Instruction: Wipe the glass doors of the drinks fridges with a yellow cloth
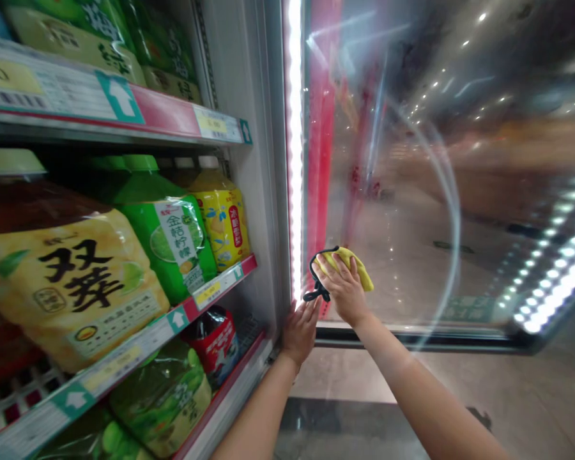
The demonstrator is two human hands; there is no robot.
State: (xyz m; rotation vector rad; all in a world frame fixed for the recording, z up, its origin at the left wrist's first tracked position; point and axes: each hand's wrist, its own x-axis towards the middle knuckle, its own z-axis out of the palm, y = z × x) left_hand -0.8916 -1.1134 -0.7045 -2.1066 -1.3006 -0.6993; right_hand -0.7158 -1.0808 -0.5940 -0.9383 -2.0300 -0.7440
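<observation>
A yellow cloth (359,267) with a dark edge and a black loop lies under my right hand (342,287), pressed to the lower left part of a glass door (402,255). The fingers of that hand are spread over the cloth. My left hand (299,332) rests at the hinge side of the door, by the lower end of a bright light strip (294,160); its fingers are stretched out and no object shows in it.
Shelves of bottled drinks stand on the left, with a large yellow-labelled bottle (71,275) and a green bottle (172,236) behind price-tag rails (158,332). The door's black bottom frame (441,340) runs right above a tiled floor (522,390).
</observation>
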